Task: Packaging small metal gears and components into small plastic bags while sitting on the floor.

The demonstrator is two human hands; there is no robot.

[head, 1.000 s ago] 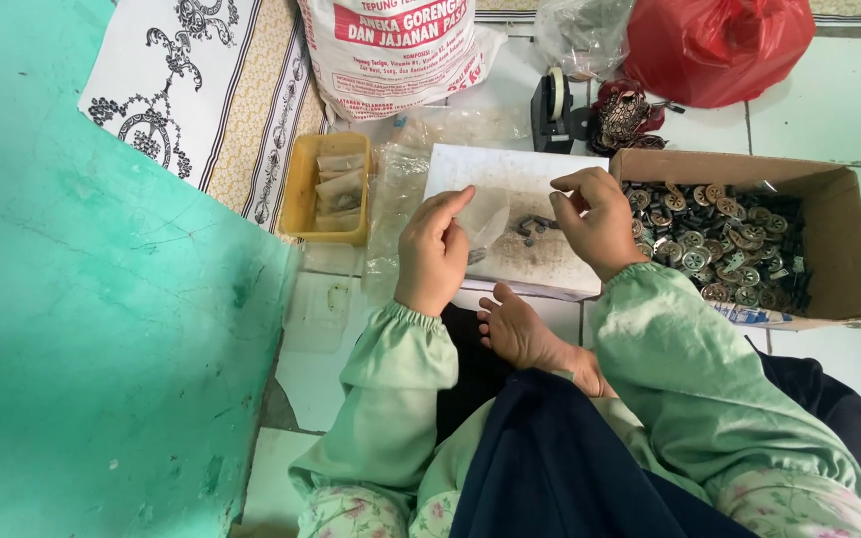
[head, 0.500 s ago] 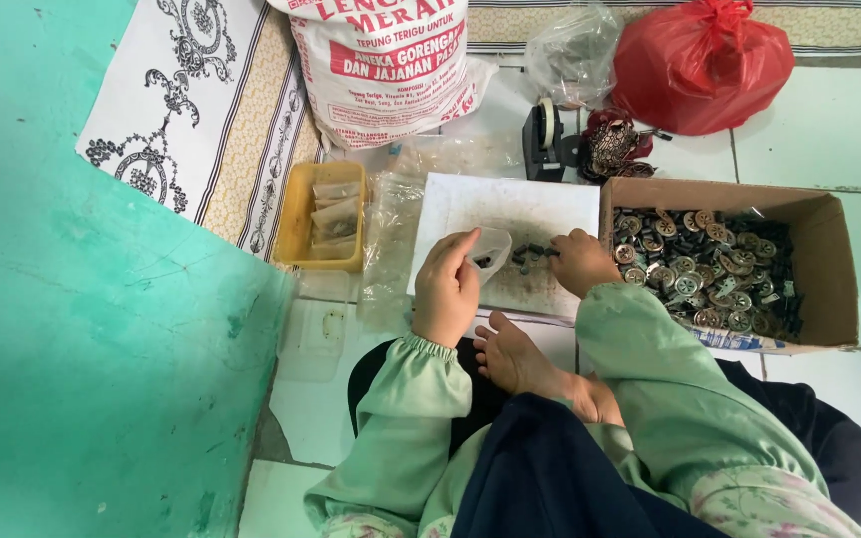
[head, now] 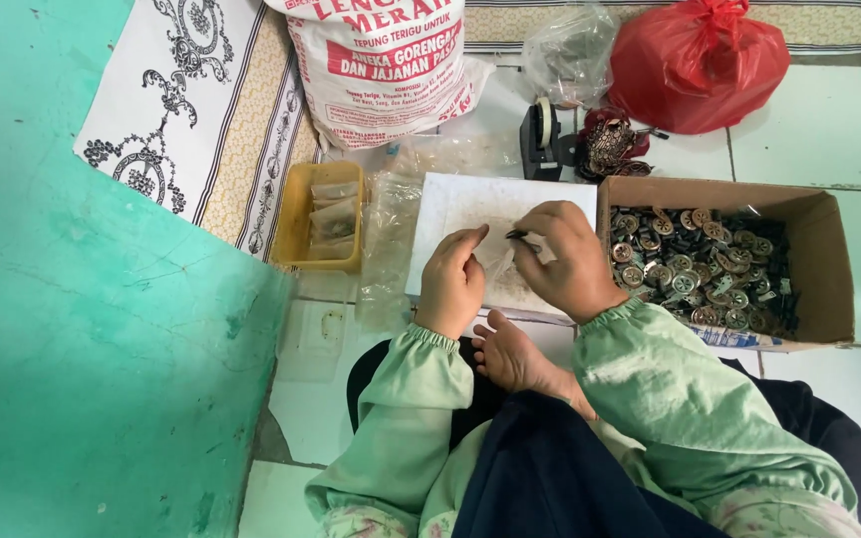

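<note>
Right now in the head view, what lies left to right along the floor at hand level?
Yellow tray → clear plastic bags → left hand → right hand → cardboard box of small metal parts.

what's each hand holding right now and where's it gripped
The right hand pinches a small dark piece at its end between the fingertips. The left hand seems to hold a small clear bag by its edge, though that is hard to tell.

A small clear plastic bag (head: 498, 261) is lying over a white sheet (head: 470, 204) on the floor, pinched between both hands. A small dark piece (head: 518, 236) is sitting at the right hand's (head: 568, 261) fingertips, just above the bag's mouth.
</note>
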